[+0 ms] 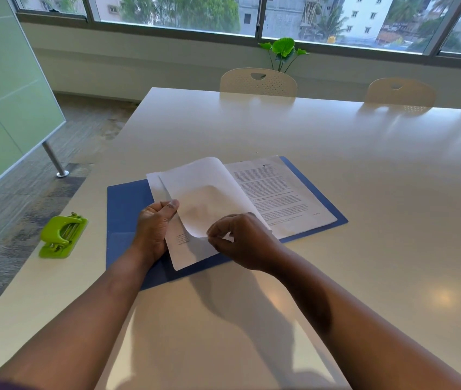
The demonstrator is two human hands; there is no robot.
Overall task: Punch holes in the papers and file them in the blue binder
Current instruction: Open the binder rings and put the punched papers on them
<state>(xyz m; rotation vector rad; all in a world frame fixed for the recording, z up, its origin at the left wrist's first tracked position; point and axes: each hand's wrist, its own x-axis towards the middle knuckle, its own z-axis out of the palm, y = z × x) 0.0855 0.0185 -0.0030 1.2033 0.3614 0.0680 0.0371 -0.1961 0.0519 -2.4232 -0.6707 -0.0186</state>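
Glossy white table (336,170), two cream chairs (258,81) behind, plant (284,52) at wide window (251,15), green glass partition (4,94) left, carpet floor (12,215).

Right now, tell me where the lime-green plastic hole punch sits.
The hole punch sits near the white table's left edge, left of the open blue binder and untouched.

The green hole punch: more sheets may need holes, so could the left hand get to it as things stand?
Probably yes. The hole punch sits on the table left of the blue binder, nothing between. But the left hand is pinching a sheet and must release first.
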